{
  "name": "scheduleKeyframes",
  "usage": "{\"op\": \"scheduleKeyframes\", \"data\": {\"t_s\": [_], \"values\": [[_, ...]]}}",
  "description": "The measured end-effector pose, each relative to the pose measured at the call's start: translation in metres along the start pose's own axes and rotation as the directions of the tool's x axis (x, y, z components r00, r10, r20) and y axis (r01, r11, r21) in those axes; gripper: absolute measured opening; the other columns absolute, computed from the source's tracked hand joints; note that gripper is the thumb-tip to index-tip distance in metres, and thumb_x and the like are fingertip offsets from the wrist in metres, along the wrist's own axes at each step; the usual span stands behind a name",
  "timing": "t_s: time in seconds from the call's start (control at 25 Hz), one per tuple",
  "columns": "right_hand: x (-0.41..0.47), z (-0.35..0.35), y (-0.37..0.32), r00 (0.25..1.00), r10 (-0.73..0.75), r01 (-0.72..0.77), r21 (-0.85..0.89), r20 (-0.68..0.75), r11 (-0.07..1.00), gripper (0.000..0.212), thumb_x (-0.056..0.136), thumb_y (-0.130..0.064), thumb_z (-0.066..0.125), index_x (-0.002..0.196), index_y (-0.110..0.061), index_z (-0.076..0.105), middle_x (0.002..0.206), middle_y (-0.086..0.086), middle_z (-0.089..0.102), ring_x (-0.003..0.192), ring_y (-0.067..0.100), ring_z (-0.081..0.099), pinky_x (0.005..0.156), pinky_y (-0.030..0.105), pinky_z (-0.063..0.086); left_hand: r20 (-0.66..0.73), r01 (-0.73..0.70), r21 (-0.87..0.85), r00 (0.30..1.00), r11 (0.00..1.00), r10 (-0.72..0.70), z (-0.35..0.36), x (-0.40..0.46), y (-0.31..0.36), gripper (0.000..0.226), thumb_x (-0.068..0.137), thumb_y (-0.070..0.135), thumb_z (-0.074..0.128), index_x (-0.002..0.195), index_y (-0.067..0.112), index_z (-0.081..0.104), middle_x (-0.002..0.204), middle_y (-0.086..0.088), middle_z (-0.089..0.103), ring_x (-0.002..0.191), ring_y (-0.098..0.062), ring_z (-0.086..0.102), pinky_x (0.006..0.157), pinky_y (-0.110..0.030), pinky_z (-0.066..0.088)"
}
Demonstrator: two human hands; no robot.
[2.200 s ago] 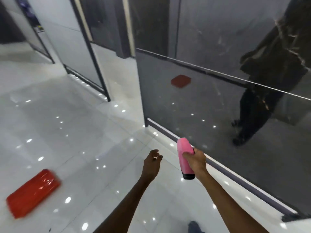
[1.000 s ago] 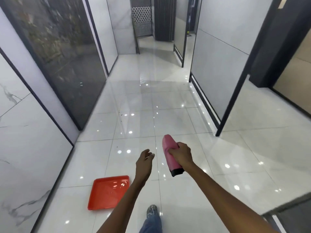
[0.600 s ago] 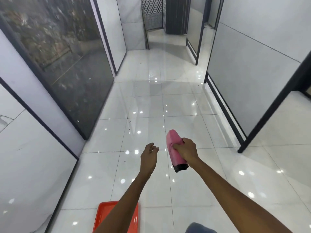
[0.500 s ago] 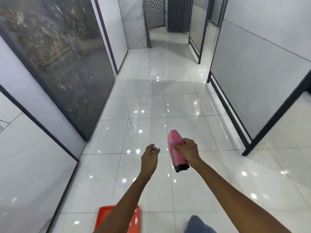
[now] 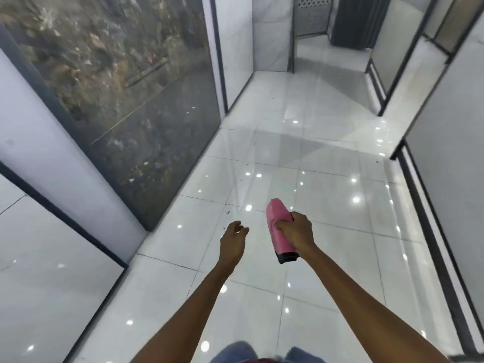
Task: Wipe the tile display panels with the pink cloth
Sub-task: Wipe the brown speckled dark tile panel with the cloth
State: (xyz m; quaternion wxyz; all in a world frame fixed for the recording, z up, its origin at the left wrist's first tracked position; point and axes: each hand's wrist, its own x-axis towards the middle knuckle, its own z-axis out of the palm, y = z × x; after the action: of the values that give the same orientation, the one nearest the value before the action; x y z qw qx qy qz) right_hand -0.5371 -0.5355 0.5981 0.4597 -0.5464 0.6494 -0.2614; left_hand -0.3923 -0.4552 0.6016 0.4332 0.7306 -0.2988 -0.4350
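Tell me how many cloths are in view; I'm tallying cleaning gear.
1: the folded pink cloth, held in the right hand over the glossy floor. The left hand holds nothing. Others may lie outside the view.

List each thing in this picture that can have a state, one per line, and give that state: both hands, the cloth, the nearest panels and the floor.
right hand: grips the pink cloth, held in the air
pink cloth: folded into a bundle, touching no panel
left hand: holds nothing, fingers loosely curled
dark patterned panel: upright on the left, not being wiped
grey panel: upright on the right, not being wiped
floor: glossy, reflecting ceiling lights
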Motion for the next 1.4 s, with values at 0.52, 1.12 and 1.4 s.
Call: {"op": "scheduleKeyframes", "data": {"t_s": [0.52, 1.12, 1.4], "values": [[0.340, 0.162, -0.204, 0.939, -0.134, 0.173, -0.100, 0.315, 0.980, 0.015, 0.082, -0.017, 0.065, 0.090, -0.006, 0.060, 0.082, 0.003, 0.060, 0.075, 0.022, 0.057, 0.067, 0.032, 0.049, -0.324, 0.091, -0.132, 0.937, 0.987, -0.129, -0.080, 0.367, 0.094, 0.041, 0.100, 0.024, 0.049, 0.139, 0.011, 0.049, 0.144, -0.003, 0.047, 0.130, -0.021, 0.045, 0.102, -0.026, 0.033], [0.616, 0.402, -0.421, 0.665, -0.239, 0.393, -0.059, 0.708, 0.918, 0.012, 0.083, -0.014, 0.065, 0.095, -0.013, 0.061, 0.089, 0.002, 0.061, 0.080, 0.019, 0.055, 0.054, 0.019, 0.039, -0.600, 0.035, -0.219, 0.783, 0.975, -0.163, -0.229, 0.681, 0.185, 0.036, 0.098, 0.012, 0.055, 0.133, 0.007, 0.053, 0.125, -0.006, 0.059, 0.109, -0.015, 0.053, 0.082, -0.012, 0.040], [0.692, 0.502, -0.531, 0.280, -0.227, 0.524, 0.050, 0.933, 0.851, 0.018, 0.068, -0.021, 0.058, 0.084, -0.014, 0.063, 0.082, 0.004, 0.065, 0.079, 0.022, 0.060, 0.071, 0.036, 0.048, -0.654, 0.117, 0.174, 0.756, 0.978, 0.026, -0.317, 0.785, 0.247, 0.046, 0.079, 0.051, 0.068, 0.102, 0.010, 0.066, 0.104, 0.001, 0.066, 0.094, -0.015, 0.059, 0.082, -0.029, 0.044]]}}
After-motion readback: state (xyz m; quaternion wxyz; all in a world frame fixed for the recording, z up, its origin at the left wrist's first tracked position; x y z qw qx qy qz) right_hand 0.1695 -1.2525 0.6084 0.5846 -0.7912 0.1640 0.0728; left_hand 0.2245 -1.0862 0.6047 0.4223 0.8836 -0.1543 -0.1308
